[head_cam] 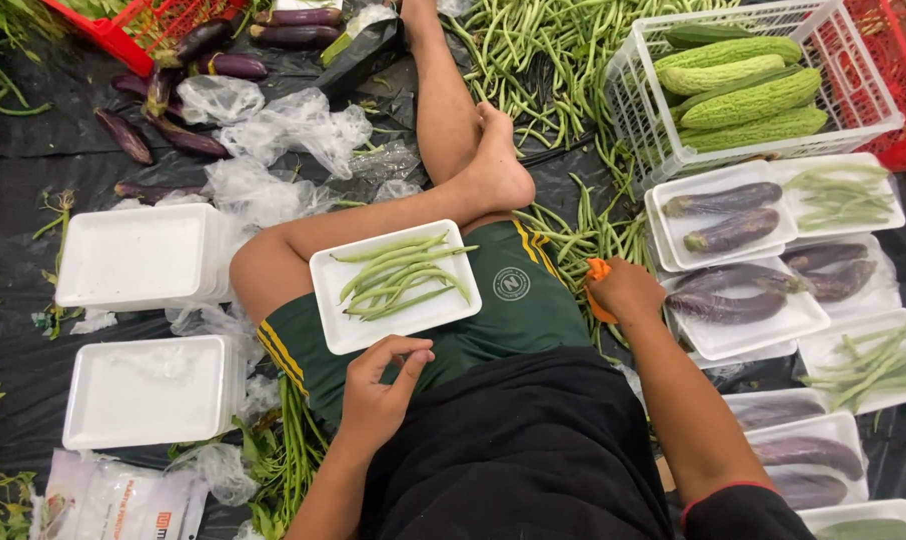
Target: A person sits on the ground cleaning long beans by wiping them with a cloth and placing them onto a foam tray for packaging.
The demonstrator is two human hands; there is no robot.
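A white foam tray (pixel 345 325) with several green beans (pixel 401 277) rests on my left thigh. My left hand (pixel 381 390) touches the tray's near edge with thumb and fingers. My right hand (pixel 625 292) is closed around an orange-handled tool (pixel 597 272), beside loose green beans (pixel 583 235) on the black sheet.
Stacks of empty white trays (pixel 138 255) (pixel 153 390) lie at the left. Wrapped trays of eggplants (pixel 733 300) and beans (pixel 868 365) sit at the right. A white basket (pixel 633 110) holds bitter gourds (pixel 748 95). Loose eggplants (pixel 188 135) and plastic bags (pixel 293 125) lie at the back left.
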